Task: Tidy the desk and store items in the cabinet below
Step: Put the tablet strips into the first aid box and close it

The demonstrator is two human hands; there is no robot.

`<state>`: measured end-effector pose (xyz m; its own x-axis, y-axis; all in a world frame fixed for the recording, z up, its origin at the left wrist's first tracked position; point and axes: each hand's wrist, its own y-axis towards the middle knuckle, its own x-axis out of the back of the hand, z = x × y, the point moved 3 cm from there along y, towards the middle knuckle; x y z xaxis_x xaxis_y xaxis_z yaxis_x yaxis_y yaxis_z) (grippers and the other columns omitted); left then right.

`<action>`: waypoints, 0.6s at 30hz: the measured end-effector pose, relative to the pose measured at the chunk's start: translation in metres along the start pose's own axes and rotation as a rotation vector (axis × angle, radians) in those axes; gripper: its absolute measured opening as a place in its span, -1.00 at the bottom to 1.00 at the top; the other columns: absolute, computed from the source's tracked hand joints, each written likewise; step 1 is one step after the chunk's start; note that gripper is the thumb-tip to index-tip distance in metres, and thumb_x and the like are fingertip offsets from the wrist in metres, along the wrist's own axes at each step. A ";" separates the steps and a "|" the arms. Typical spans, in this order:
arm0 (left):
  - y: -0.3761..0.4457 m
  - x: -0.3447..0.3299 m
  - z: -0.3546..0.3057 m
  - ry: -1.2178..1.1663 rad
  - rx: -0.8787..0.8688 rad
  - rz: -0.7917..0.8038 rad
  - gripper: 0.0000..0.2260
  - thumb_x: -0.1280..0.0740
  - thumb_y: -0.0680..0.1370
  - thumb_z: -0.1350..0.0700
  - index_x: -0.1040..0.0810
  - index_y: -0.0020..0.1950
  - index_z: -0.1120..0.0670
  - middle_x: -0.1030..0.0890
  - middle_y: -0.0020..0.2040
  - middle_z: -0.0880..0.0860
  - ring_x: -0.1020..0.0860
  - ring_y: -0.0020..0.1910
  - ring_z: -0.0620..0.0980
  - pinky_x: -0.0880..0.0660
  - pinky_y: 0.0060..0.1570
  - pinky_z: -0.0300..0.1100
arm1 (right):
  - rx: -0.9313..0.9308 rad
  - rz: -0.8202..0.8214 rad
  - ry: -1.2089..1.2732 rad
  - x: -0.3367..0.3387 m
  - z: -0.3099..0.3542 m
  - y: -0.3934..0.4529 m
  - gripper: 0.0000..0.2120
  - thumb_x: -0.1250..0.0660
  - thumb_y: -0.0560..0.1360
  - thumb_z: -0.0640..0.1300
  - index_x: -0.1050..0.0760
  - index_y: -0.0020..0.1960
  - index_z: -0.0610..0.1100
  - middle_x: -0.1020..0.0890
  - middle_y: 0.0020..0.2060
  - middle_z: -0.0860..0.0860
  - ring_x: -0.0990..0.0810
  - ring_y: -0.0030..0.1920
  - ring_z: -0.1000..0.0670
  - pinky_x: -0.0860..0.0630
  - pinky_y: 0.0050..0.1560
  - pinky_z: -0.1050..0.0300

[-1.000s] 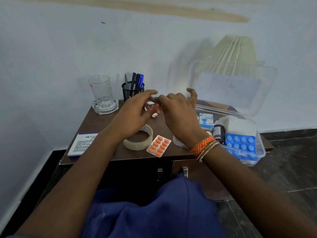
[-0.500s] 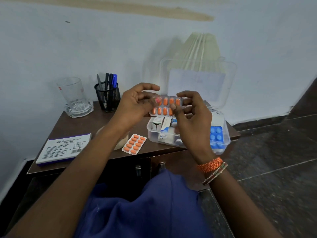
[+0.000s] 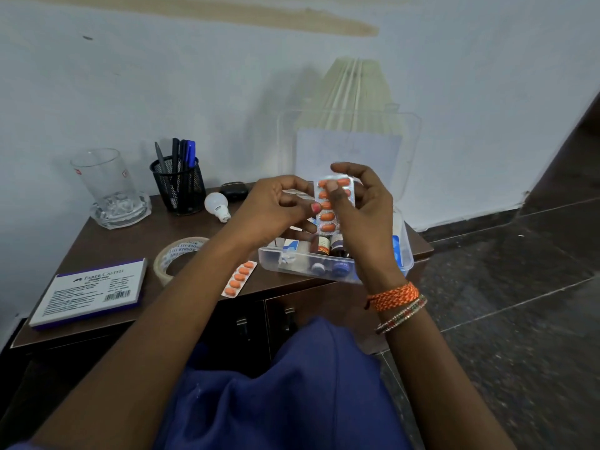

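blister strip (image 3: 331,205): you hold it upright, just above the open plastic box (image 3: 337,271).
right hand (image 3: 367,209): pinches its top and right edge.
left hand (image 3: 276,211): fingertips at its left edge; grip likely, partly hidden.
handling: light, thin, bendy foil; hold by edges, not blisters.

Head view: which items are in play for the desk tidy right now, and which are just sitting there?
In play:
- blister strip of orange pills, held by left hand and right hand
- open plastic box below it
- second strip on the desk

Lying about:
- tape roll
- stamp pad box
- bulb
- pen holder
- glass
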<state>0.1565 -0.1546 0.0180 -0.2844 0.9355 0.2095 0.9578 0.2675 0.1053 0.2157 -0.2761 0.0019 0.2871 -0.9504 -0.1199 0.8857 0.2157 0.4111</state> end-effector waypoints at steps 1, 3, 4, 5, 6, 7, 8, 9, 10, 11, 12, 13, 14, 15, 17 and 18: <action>0.001 -0.001 0.000 -0.022 0.017 -0.014 -0.86 -0.37 0.49 0.28 -0.54 0.03 0.15 -0.67 -0.28 0.07 -0.65 -0.39 -0.08 -0.58 -0.38 -0.26 | -0.025 0.052 -0.023 0.002 -0.003 0.000 -0.75 -0.33 0.54 -0.22 -0.45 0.19 -0.04 -0.66 -0.06 -0.14 -0.68 -0.14 -0.04 -0.60 -0.27 0.18; 0.002 -0.003 0.001 -0.072 0.062 -0.052 -0.91 -0.37 0.48 0.31 -0.54 -0.04 0.17 -0.66 -0.24 0.14 -0.65 -0.40 -0.08 -0.60 -0.37 -0.27 | -0.074 0.096 -0.087 0.007 -0.011 -0.003 -0.61 -0.31 0.54 -0.24 -0.34 0.29 0.04 -0.64 0.03 -0.10 -0.67 -0.05 -0.02 -0.62 -0.18 0.18; 0.003 -0.006 0.003 -0.096 0.081 -0.065 -0.92 -0.38 0.48 0.31 -0.53 -0.09 0.18 -0.65 -0.24 0.15 -0.65 -0.40 -0.08 -0.61 -0.36 -0.27 | -0.084 0.069 -0.119 0.011 -0.013 -0.005 -0.62 -0.30 0.53 -0.26 -0.33 0.27 0.03 -0.64 0.05 -0.08 -0.66 -0.02 -0.01 -0.63 -0.13 0.15; 0.003 -0.008 0.004 -0.110 0.092 -0.067 -0.92 -0.38 0.47 0.31 -0.52 -0.12 0.17 -0.64 -0.25 0.16 -0.64 -0.40 -0.08 -0.61 -0.35 -0.25 | -0.080 0.020 -0.158 0.017 -0.014 -0.006 -0.67 -0.29 0.53 -0.27 -0.35 0.22 0.00 -0.64 0.04 -0.06 -0.65 -0.02 0.03 -0.63 -0.13 0.15; 0.004 -0.012 0.006 -0.109 0.093 -0.060 -0.91 -0.38 0.48 0.32 -0.50 -0.14 0.17 -0.64 -0.26 0.15 -0.64 -0.40 -0.07 -0.62 -0.35 -0.22 | -0.059 -0.035 -0.214 0.024 -0.014 -0.006 -0.73 -0.29 0.53 -0.28 -0.38 0.15 -0.02 -0.64 0.00 -0.02 -0.64 -0.06 0.12 -0.62 -0.16 0.22; 0.004 -0.015 0.008 -0.085 0.084 -0.051 -0.90 -0.38 0.48 0.31 -0.49 -0.16 0.15 -0.63 -0.26 0.14 -0.63 -0.40 -0.06 -0.62 -0.36 -0.19 | -0.027 -0.074 -0.295 0.032 -0.013 -0.005 -0.78 -0.28 0.52 -0.29 -0.40 0.08 -0.04 -0.62 -0.07 0.05 -0.61 -0.12 0.21 -0.58 -0.21 0.33; 0.005 -0.017 0.009 -0.041 0.066 -0.043 -0.89 -0.38 0.49 0.30 -0.49 -0.16 0.14 -0.62 -0.26 0.13 -0.62 -0.39 -0.04 -0.62 -0.37 -0.17 | 0.007 -0.085 -0.386 0.041 -0.012 -0.003 -0.81 -0.28 0.52 -0.29 -0.42 0.04 -0.04 -0.60 -0.12 0.12 -0.58 -0.16 0.28 -0.53 -0.25 0.42; 0.006 -0.019 0.010 0.010 0.044 -0.037 -0.90 -0.38 0.49 0.28 -0.49 -0.16 0.13 -0.61 -0.26 0.12 -0.60 -0.37 -0.03 -0.61 -0.39 -0.17 | 0.034 -0.072 -0.476 0.049 -0.012 -0.001 -0.82 -0.29 0.52 -0.29 -0.44 0.01 -0.03 -0.58 -0.15 0.14 -0.56 -0.18 0.29 -0.50 -0.26 0.47; 0.006 -0.020 0.010 0.063 0.021 -0.033 -0.91 -0.38 0.49 0.27 -0.50 -0.15 0.12 -0.61 -0.26 0.10 -0.58 -0.36 -0.02 -0.59 -0.40 -0.17 | 0.049 -0.043 -0.555 0.057 -0.013 0.001 -0.81 -0.29 0.51 -0.29 -0.47 -0.01 -0.01 -0.60 -0.16 0.11 -0.57 -0.17 0.26 -0.49 -0.25 0.49; 0.007 -0.020 0.010 0.120 -0.002 -0.028 -0.92 -0.38 0.49 0.26 -0.52 -0.15 0.11 -0.60 -0.28 0.07 -0.56 -0.35 -0.02 -0.58 -0.42 -0.18 | 0.062 -0.012 -0.629 0.065 -0.015 0.003 -0.80 -0.29 0.51 -0.29 -0.49 -0.03 0.01 -0.61 -0.16 0.08 -0.60 -0.15 0.19 -0.51 -0.20 0.46; 0.007 -0.019 0.011 0.181 -0.026 -0.019 -0.93 -0.38 0.49 0.24 -0.53 -0.14 0.10 -0.60 -0.30 0.04 -0.55 -0.36 -0.03 -0.57 -0.42 -0.20 | 0.072 0.011 -0.700 0.071 -0.018 0.003 -0.78 -0.29 0.50 -0.28 -0.50 -0.06 0.05 -0.63 -0.17 0.07 -0.63 -0.12 0.11 -0.56 -0.09 0.32; 0.007 -0.019 0.011 0.238 -0.045 -0.005 -0.94 -0.38 0.49 0.24 -0.55 -0.13 0.09 -0.60 -0.32 0.01 -0.55 -0.37 -0.04 -0.55 -0.43 -0.22 | 0.074 0.030 -0.767 0.076 -0.021 0.003 -0.76 -0.29 0.49 -0.27 -0.51 -0.10 0.09 -0.63 -0.19 0.09 -0.64 -0.09 0.04 -0.58 0.03 0.09; 0.007 -0.019 0.012 0.281 -0.057 0.011 -0.94 -0.37 0.50 0.24 -0.56 -0.12 0.09 -0.60 -0.32 -0.01 -0.55 -0.38 -0.05 -0.54 -0.42 -0.22 | 0.067 0.049 -0.819 0.079 -0.023 0.002 -0.75 -0.30 0.48 -0.25 -0.51 -0.13 0.13 -0.63 -0.20 0.12 -0.65 -0.08 0.00 -0.53 0.10 -0.10; 0.006 -0.019 0.013 0.309 -0.064 0.026 -0.94 -0.36 0.50 0.24 -0.57 -0.11 0.09 -0.59 -0.32 -0.02 -0.54 -0.39 -0.06 -0.54 -0.42 -0.21 | 0.060 0.070 -0.847 0.080 -0.025 -0.001 -0.76 -0.31 0.48 -0.23 -0.51 -0.15 0.14 -0.62 -0.21 0.14 -0.64 -0.06 0.00 -0.48 0.13 -0.20; 0.005 -0.020 0.015 0.349 -0.067 0.040 -0.92 -0.36 0.49 0.25 -0.58 -0.12 0.07 -0.59 -0.32 -0.03 -0.53 -0.41 -0.10 -0.54 -0.40 -0.16 | 0.050 0.094 -0.845 0.081 -0.029 -0.006 -0.78 -0.33 0.47 -0.20 -0.51 -0.18 0.14 -0.62 -0.22 0.18 -0.63 -0.06 0.03 -0.44 0.17 -0.24; 0.004 -0.021 0.016 0.369 -0.064 0.044 -0.91 -0.36 0.49 0.25 -0.58 -0.13 0.06 -0.59 -0.32 -0.04 -0.53 -0.42 -0.12 -0.54 -0.39 -0.15 | 0.041 0.095 -0.833 0.083 -0.031 -0.007 -0.78 -0.33 0.48 -0.19 -0.51 -0.20 0.14 -0.61 -0.23 0.20 -0.63 -0.06 0.06 -0.42 0.19 -0.24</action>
<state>0.1671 -0.1690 -0.0014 -0.2501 0.7968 0.5501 0.9682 0.2030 0.1461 0.2442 -0.3493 -0.0386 -0.0179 -0.7870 0.6167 0.8526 0.3102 0.4206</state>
